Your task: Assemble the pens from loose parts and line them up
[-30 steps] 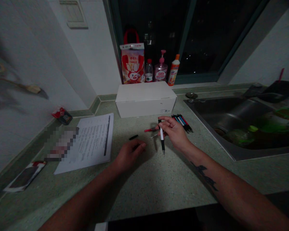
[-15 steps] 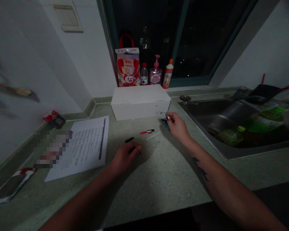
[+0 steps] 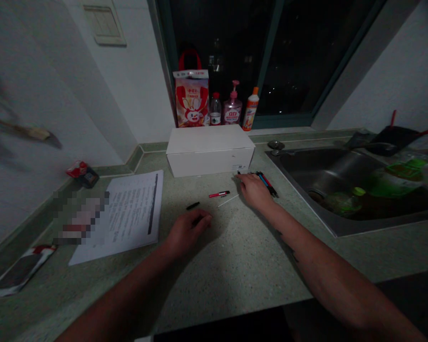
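While the right hand (image 3: 255, 191), grip hidden, covers part of the row of pens (image 3: 268, 183) at one o'clock, the left hand (image 3: 188, 231) curls loosely, contents unclear. Step: apparently lining up pens. Next move: likely needs a gentle lift-off.

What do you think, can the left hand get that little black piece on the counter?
Probably yes: the black piece lies just beyond the left hand, and I see nothing lying between them. I can't tell whether that hand's curled grip already holds something.
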Tool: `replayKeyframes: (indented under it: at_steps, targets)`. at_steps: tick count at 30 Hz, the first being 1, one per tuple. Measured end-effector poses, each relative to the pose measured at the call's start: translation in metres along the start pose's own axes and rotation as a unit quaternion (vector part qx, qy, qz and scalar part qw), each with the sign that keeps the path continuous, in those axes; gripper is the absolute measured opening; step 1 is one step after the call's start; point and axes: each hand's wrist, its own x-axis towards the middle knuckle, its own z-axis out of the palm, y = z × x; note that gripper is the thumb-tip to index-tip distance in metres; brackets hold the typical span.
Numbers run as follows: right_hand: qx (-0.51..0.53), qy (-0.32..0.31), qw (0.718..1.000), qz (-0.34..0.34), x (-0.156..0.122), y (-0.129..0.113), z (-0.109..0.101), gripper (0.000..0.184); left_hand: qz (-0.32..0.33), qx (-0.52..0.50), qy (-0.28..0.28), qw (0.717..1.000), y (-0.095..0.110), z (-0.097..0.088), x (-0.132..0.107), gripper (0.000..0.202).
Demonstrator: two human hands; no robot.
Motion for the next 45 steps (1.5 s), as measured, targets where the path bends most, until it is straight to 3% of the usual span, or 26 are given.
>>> replayKeyframes:
  at_steps: [3, 10, 16, 18, 21, 26, 34, 45]
  targets:
    - [-0.029, -0.013, 0.999, -0.018, 0.0, 0.004, 0.005, 0.042, -0.006, -0.001, -0.003, 1.0, 0.001, 0.0, 0.0, 0.032]
    - [-0.072, -0.05, 0.996, 0.021, -0.005, 0.008, 0.015, 0.043, -0.01, -0.002, 0.0, 1.0, -0.001, 0.0, 0.0, 0.032]
    - [-0.072, -0.04, 0.996, 0.02, -0.006, 0.008, 0.013, 0.04, -0.008, -0.018, -0.001, 1.0, -0.003, 0.001, 0.0, 0.032]
    - [-0.05, -0.021, 0.999, -0.006, -0.005, 0.006, 0.01, 0.039, -0.009, -0.02, 0.002, 1.0, -0.002, 0.001, 0.0, 0.032]
    - [0.025, -0.005, 0.995, -0.097, -0.003, -0.001, 0.002, 0.036, -0.005, -0.017, 0.004, 1.0, 0.0, 0.001, 0.0, 0.031]
    - [0.092, -0.05, 0.977, -0.183, -0.003, -0.02, -0.004, 0.03, 0.006, -0.007, 0.006, 1.0, -0.002, 0.001, 0.0, 0.031]
    - [0.027, -0.074, 0.985, -0.151, -0.004, -0.031, 0.002, 0.027, 0.007, 0.002, 0.007, 1.0, 0.001, 0.001, 0.0, 0.03]
    - [0.01, -0.056, 0.993, -0.106, -0.002, -0.033, -0.001, 0.039, 0.011, -0.006, 0.004, 1.0, -0.002, 0.002, 0.0, 0.029]
